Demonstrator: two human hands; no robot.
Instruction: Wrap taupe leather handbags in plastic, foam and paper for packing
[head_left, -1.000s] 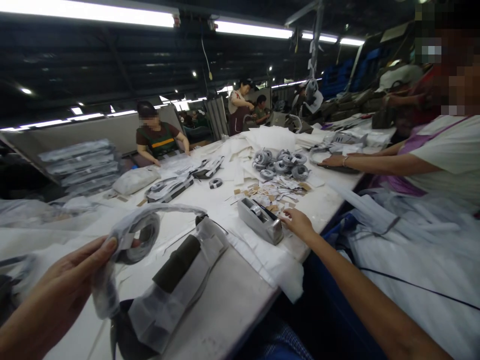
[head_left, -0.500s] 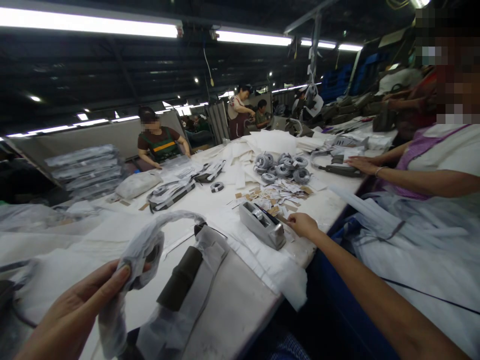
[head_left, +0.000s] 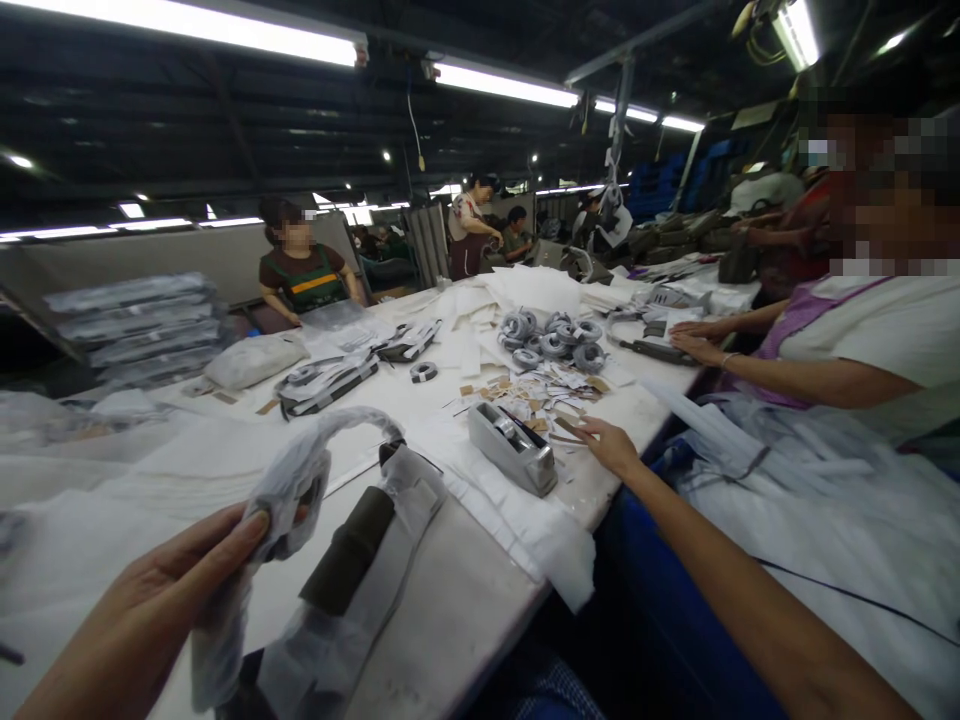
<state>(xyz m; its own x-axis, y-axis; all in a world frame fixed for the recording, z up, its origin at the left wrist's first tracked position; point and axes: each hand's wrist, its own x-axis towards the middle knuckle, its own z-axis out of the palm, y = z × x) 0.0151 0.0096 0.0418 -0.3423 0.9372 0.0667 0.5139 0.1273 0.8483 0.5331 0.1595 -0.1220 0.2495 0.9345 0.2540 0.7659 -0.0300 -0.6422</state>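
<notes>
My left hand (head_left: 217, 545) pinches a grey coil (head_left: 296, 500) wrapped in thin white sheet, part of a curved wrapped handle that arches over the table. Below and right of it lies a dark olive padded piece (head_left: 349, 550), partly covered by white sheet. My right hand (head_left: 611, 445) has its fingertips closed on a small brown tag (head_left: 568, 430) beside the pile of tags (head_left: 529, 392). Just left of that hand stands a grey tape dispenser (head_left: 511, 450).
Grey coils (head_left: 555, 340) are heaped mid-table. White sheets (head_left: 532, 288) lie behind them. At the right a person in a purple apron (head_left: 787, 320) rests hands on a dark item. Plastic bags (head_left: 817, 500) fill the lower right; another person (head_left: 307, 270) stands across the table.
My right hand has drawn slightly back from the tape dispenser, and a brown tag now shows at its fingertips. The view has turned a little. My left hand keeps its hold on the wrapped coil.
</notes>
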